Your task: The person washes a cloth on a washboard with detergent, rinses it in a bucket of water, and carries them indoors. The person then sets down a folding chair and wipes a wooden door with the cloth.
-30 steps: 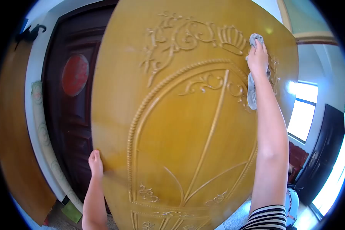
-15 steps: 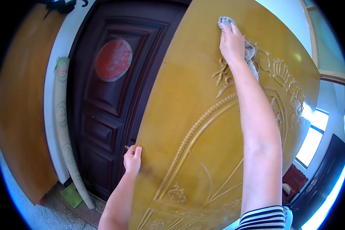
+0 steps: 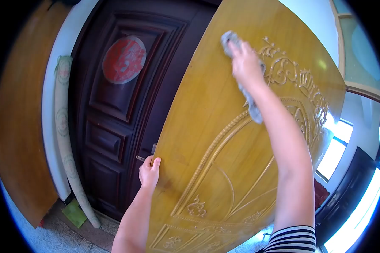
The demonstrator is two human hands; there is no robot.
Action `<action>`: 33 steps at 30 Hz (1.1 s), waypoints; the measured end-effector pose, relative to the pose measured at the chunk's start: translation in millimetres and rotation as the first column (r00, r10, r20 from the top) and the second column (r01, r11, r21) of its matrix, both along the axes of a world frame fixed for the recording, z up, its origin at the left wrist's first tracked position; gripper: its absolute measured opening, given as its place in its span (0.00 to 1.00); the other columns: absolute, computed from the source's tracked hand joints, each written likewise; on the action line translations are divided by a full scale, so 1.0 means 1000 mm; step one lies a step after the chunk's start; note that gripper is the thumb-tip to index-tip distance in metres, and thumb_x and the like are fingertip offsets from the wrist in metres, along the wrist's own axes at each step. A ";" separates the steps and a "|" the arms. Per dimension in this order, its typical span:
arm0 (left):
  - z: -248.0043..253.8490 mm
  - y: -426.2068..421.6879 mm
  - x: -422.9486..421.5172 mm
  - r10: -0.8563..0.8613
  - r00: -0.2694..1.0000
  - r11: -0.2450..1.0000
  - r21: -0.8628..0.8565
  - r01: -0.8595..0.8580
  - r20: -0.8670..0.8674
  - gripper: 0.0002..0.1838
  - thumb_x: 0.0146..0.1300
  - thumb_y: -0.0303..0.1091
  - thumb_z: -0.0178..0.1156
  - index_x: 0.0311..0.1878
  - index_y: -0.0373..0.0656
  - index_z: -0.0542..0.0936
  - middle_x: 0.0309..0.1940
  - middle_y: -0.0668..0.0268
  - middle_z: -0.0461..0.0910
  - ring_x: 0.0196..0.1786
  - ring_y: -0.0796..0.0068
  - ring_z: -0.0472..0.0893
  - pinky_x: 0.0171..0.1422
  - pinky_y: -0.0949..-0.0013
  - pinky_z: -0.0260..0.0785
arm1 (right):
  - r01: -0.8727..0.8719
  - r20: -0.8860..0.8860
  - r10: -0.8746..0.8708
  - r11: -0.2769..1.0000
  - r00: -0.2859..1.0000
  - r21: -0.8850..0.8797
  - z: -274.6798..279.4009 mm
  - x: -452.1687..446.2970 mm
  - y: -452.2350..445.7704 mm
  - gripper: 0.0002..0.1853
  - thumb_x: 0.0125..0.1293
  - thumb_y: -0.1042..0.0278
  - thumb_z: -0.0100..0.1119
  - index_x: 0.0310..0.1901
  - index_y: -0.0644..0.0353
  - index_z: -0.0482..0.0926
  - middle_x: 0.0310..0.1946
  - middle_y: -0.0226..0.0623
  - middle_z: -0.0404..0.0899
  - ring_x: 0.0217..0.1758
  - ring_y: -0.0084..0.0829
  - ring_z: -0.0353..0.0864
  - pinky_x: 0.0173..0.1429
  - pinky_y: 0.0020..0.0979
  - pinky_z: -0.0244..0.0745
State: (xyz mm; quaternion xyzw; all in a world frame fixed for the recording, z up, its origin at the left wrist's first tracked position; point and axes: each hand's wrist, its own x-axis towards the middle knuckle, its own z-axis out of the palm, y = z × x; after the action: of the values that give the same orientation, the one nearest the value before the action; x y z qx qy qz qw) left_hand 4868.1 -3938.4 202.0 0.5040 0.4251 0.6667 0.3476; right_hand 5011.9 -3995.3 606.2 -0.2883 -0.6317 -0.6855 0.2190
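Observation:
A large yellow wooden door (image 3: 200, 114) with raised carving fills the middle of the view. My left hand (image 3: 149, 173) is closed round its left edge, thumb on the front face and fingers hidden behind. High on the door, my right hand (image 3: 247, 67) presses a grey cloth (image 3: 255, 111) against the smooth wood, left of the carved scrolls (image 3: 283, 71). One end of the cloth bunches past the fingertips, and the other hangs below the wrist. Just behind my left hand, a door handle (image 3: 140, 158) sticks out.
Behind stands a dark panelled door (image 3: 97, 99) with a round red sticker (image 3: 124, 60). A rolled patterned sheet (image 3: 63, 122) leans on the wall at left, near a brown board (image 3: 23, 118). Green material (image 3: 74, 213) lies on the floor. A window (image 3: 335, 149) shows at right.
My right hand has moved down and left across the door with the cloth, away from the carved scrolls. My left hand keeps hold of the edge. The view has shifted slightly.

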 end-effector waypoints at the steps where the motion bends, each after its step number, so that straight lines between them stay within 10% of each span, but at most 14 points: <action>1: 0.000 0.000 -0.001 -0.012 1.000 1.000 -0.023 0.012 -0.010 0.15 0.59 0.47 0.57 0.40 0.46 0.79 0.28 0.62 0.81 0.32 0.63 0.80 0.38 0.66 0.69 | -0.018 -0.024 0.020 0.996 1.000 0.089 0.017 -0.005 0.007 0.22 0.56 0.76 0.48 0.55 0.57 0.72 0.51 0.51 0.70 0.50 0.50 0.71 0.54 0.45 0.67; 6: 0.006 -0.007 -0.007 -0.049 0.999 0.998 -0.049 0.048 -0.006 0.16 0.58 0.47 0.58 0.40 0.45 0.79 0.29 0.62 0.81 0.33 0.62 0.80 0.39 0.65 0.69 | -0.007 -0.105 0.002 0.999 0.994 -0.047 0.004 -0.038 0.019 0.22 0.53 0.75 0.48 0.52 0.56 0.74 0.52 0.49 0.71 0.57 0.46 0.68 0.54 0.48 0.66; 12: 0.008 -0.006 -0.007 -0.044 0.999 0.998 -0.055 0.043 -0.011 0.16 0.57 0.48 0.58 0.40 0.46 0.80 0.29 0.63 0.82 0.34 0.63 0.80 0.39 0.65 0.69 | 0.106 0.400 0.141 0.837 0.905 -0.536 -0.161 -0.039 0.014 0.18 0.57 0.70 0.49 0.49 0.44 0.78 0.59 0.36 0.69 0.64 0.38 0.66 0.65 0.50 0.59; 15: 0.006 -0.005 -0.008 -0.024 0.999 0.999 -0.042 0.023 -0.022 0.16 0.57 0.48 0.59 0.41 0.46 0.80 0.30 0.63 0.82 0.35 0.63 0.81 0.40 0.66 0.69 | 0.156 0.457 0.180 0.781 0.871 -0.605 -0.154 -0.034 0.008 0.20 0.57 0.72 0.49 0.50 0.43 0.77 0.60 0.37 0.69 0.64 0.38 0.66 0.66 0.46 0.60; 19: 0.005 -0.003 -0.006 -0.051 0.999 0.998 -0.046 0.051 -0.011 0.16 0.57 0.48 0.59 0.40 0.46 0.80 0.29 0.63 0.82 0.35 0.64 0.81 0.40 0.66 0.70 | 0.190 0.064 -0.179 0.939 0.982 -0.288 -0.048 -0.046 0.010 0.23 0.57 0.76 0.44 0.55 0.47 0.74 0.59 0.43 0.68 0.63 0.40 0.65 0.63 0.44 0.61; 21: 0.005 -0.002 -0.004 -0.043 0.999 0.997 -0.060 0.042 -0.008 0.16 0.57 0.47 0.60 0.40 0.46 0.80 0.29 0.63 0.82 0.34 0.64 0.81 0.40 0.65 0.70 | 0.062 -0.063 -0.062 0.998 0.996 -0.003 -0.004 -0.033 0.021 0.23 0.57 0.75 0.44 0.55 0.48 0.74 0.58 0.45 0.68 0.61 0.42 0.66 0.61 0.44 0.61; 24: 0.005 -0.002 -0.006 -0.053 0.998 0.997 -0.053 0.052 -0.021 0.15 0.57 0.47 0.60 0.40 0.47 0.80 0.30 0.62 0.82 0.35 0.63 0.81 0.39 0.65 0.70 | 0.057 -0.137 -0.062 0.997 0.989 -0.046 -0.019 -0.043 0.019 0.23 0.58 0.75 0.43 0.55 0.48 0.74 0.59 0.45 0.67 0.63 0.43 0.64 0.65 0.46 0.58; 30: 0.008 -0.003 -0.007 -0.056 0.998 0.996 -0.063 0.055 -0.019 0.15 0.57 0.46 0.60 0.40 0.46 0.80 0.30 0.61 0.82 0.35 0.61 0.81 0.40 0.65 0.70 | 0.271 0.447 0.027 0.762 0.894 -0.588 -0.197 -0.007 -0.007 0.20 0.57 0.70 0.50 0.53 0.42 0.76 0.65 0.36 0.63 0.69 0.36 0.58 0.68 0.46 0.57; 33: 0.001 0.006 -0.003 -0.064 0.998 0.997 -0.035 0.063 -0.009 0.16 0.56 0.46 0.59 0.41 0.46 0.80 0.31 0.61 0.82 0.35 0.62 0.81 0.40 0.65 0.70 | 0.315 0.463 0.030 0.692 0.886 -0.650 -0.188 -0.003 -0.025 0.21 0.58 0.72 0.47 0.53 0.42 0.74 0.64 0.36 0.63 0.69 0.37 0.59 0.67 0.46 0.58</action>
State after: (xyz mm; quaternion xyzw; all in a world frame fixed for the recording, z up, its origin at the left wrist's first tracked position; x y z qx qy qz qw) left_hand 4865.4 -3932.2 203.3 0.5146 0.4221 0.6453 0.3750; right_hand 5008.9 -4020.2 418.5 -0.2375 -0.8530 -0.4509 -0.1124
